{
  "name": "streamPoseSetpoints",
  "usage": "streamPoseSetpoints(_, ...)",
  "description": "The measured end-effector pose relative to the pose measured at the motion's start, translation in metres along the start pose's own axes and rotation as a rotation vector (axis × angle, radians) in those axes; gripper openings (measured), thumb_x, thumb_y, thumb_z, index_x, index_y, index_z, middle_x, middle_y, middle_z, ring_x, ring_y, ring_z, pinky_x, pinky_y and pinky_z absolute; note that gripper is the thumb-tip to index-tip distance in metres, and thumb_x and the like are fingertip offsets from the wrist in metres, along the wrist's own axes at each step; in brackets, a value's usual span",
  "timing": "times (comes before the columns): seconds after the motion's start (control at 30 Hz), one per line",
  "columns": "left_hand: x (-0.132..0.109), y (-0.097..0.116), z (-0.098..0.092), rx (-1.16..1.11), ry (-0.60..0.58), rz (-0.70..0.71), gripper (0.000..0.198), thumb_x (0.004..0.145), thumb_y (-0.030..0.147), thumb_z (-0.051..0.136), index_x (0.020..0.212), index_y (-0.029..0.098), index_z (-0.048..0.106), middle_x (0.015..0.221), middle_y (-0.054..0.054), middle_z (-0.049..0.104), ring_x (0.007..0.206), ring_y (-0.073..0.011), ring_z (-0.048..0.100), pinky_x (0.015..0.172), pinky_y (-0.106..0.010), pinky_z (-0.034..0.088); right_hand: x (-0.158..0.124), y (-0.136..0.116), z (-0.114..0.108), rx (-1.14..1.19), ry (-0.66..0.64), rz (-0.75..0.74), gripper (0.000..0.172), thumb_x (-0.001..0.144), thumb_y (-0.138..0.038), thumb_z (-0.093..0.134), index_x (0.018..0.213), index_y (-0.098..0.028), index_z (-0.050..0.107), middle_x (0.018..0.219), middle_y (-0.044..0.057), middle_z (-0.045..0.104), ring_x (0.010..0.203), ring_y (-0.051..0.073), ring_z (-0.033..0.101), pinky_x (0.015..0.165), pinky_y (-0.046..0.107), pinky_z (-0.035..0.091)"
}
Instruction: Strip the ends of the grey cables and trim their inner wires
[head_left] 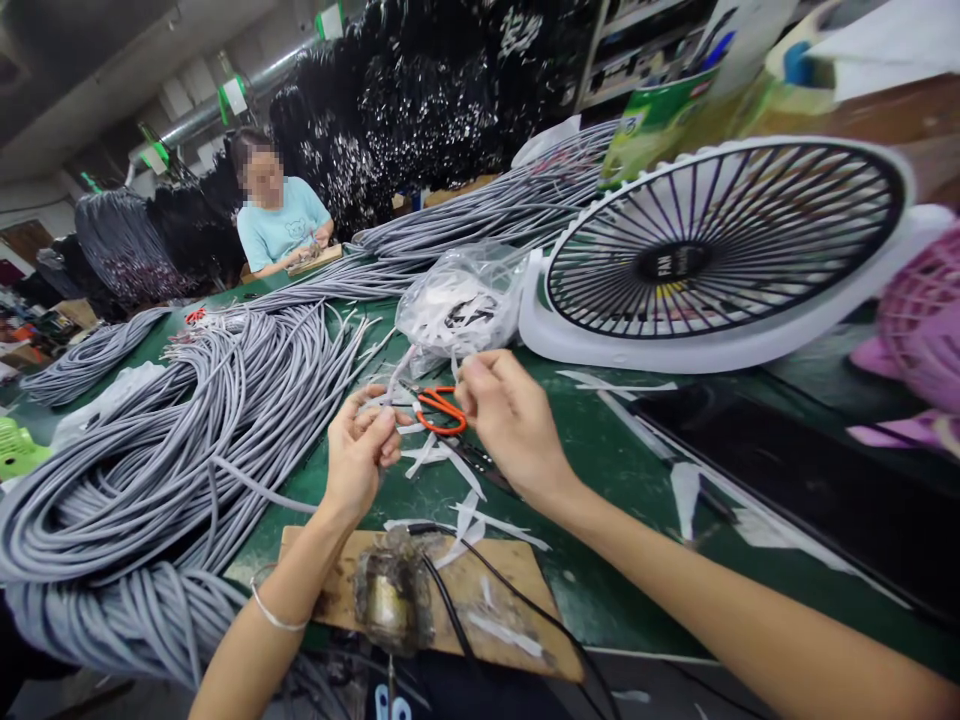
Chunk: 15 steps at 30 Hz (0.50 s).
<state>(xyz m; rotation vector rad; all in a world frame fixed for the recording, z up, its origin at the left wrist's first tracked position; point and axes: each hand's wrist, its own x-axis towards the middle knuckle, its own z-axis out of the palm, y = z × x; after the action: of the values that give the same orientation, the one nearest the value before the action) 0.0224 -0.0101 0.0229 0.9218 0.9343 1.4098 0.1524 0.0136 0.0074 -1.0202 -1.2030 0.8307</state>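
My left hand (360, 448) is curled, pinching a thin white strip near its fingertips. My right hand (508, 412) pinches the other end of a white strip just below a clear plastic bag (459, 305) of white labels. Orange-handled scissors (441, 410) lie on the green table (600, 450) between both hands. Loose white paper strips (465, 500) are scattered under my hands. A long grey cable (255, 485) runs up toward my left hand.
Big bundles of grey cables (187, 430) cover the left of the table. A white desk fan (720, 250) lies at right. A wooden board (450, 590) with a metal tool and black wire sits near me. Another person (281, 215) works at the far end.
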Motion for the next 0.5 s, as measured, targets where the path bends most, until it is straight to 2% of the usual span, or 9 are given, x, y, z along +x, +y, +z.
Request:
streamPoseSetpoints(0.1,0.001,-0.001,-0.002,0.065,0.045,0.013,0.039,0.051,0.03,0.078,0.08,0.012,0.059,0.062,0.001,0.059,0.042,-0.0021,0.041,0.035,-0.014,0.027,-0.012,-0.004,0.0,-0.269,-0.137,-0.255,0.021,0.087,-0.032,0.038,0.071,-0.021,0.044,0.051,-0.005,0.044,0.044,0.009,0.042,0.045,0.022,0.031)
streamPoseSetpoints(0.2,0.001,-0.002,-0.005,0.121,0.041,0.032,0.035,0.054,0.033,0.077,0.077,0.011,0.064,0.059,0.002,0.056,0.045,-0.0037,0.045,0.036,-0.014,0.032,-0.018,-0.001,0.002,-0.42,-0.191,-0.414,0.014,0.087,-0.025,0.04,0.076,-0.02,0.048,0.06,-0.001,0.055,0.05,0.011,0.05,0.048,0.023,0.034)
streamPoseSetpoints(0.33,0.0,-0.001,-0.005,0.128,0.025,0.042,0.034,0.056,0.035,0.076,0.077,0.011,0.064,0.058,0.002,0.056,0.04,-0.0018,0.041,0.034,-0.014,0.031,-0.017,0.005,0.003,-0.487,-0.18,-0.488,0.013,0.086,-0.02,0.041,0.079,-0.019,0.051,0.073,0.004,0.063,0.061,0.014,0.058,0.056,0.024,0.043)
streamPoseSetpoints(0.5,-0.002,0.0,-0.003,0.126,-0.003,0.039,0.034,0.056,0.037,0.076,0.075,0.011,0.064,0.057,0.002,0.056,0.037,-0.0012,0.038,0.032,-0.014,0.028,-0.016,0.005,0.003,-0.484,-0.161,-0.524,0.013,0.085,-0.019,0.043,0.077,-0.018,0.053,0.07,0.003,0.064,0.058,0.014,0.058,0.055,0.024,0.044)
